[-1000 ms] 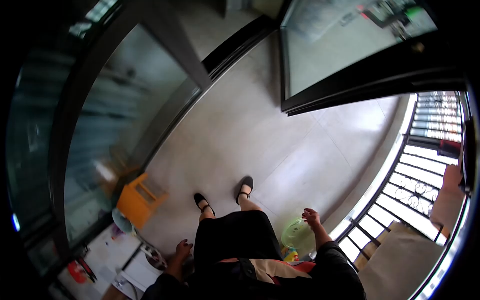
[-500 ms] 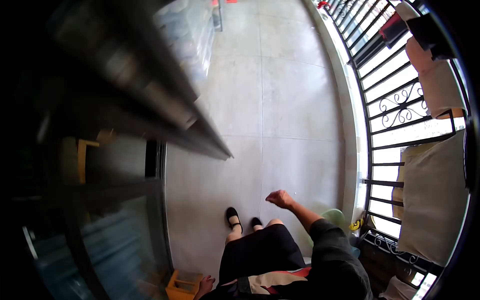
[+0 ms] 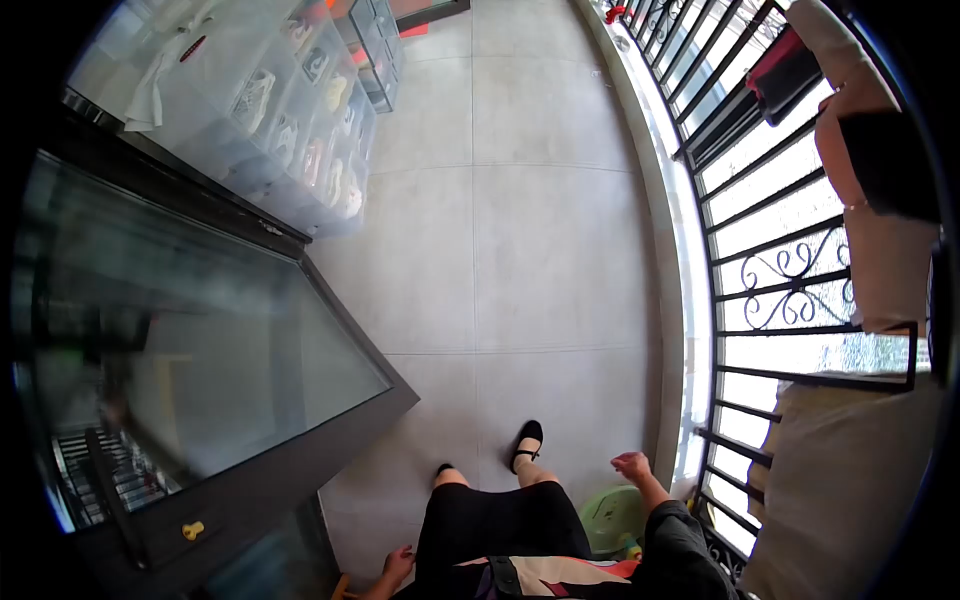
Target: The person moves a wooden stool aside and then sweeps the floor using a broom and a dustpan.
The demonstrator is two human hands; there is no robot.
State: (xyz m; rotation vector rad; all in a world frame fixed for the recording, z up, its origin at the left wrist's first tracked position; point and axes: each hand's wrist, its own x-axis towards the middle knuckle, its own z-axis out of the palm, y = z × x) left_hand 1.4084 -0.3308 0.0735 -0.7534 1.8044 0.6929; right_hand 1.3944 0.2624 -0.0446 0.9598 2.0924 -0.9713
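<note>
My right hand [image 3: 632, 466] hangs at the right of my body, above the rim of a light green basin [image 3: 612, 520]. Its fingers are loosely bent, and it holds nothing. Low at my left side, my left hand [image 3: 400, 562] is also empty, with its fingers partly apart. Between the hands are my dark shorts or skirt and my black shoes [image 3: 529, 440] on the grey tiled floor [image 3: 560, 260]. A glass door [image 3: 370, 420] with a dark frame stands to the left, apart from my left hand.
Clear stacked boxes [image 3: 290, 130] with shoes inside stand at the upper left, beside grey drawers [image 3: 375, 55]. Along the right runs a low ledge [image 3: 672, 290] below a black railing [image 3: 735, 255], with cloths [image 3: 850, 480] hanging over it. An orange stool edge shows at the bottom left.
The view has turned towards the railing walkway, and the glass door now lies left. The shoe boxes have come fully into view. My right hand has moved outward from in front of my body.
</note>
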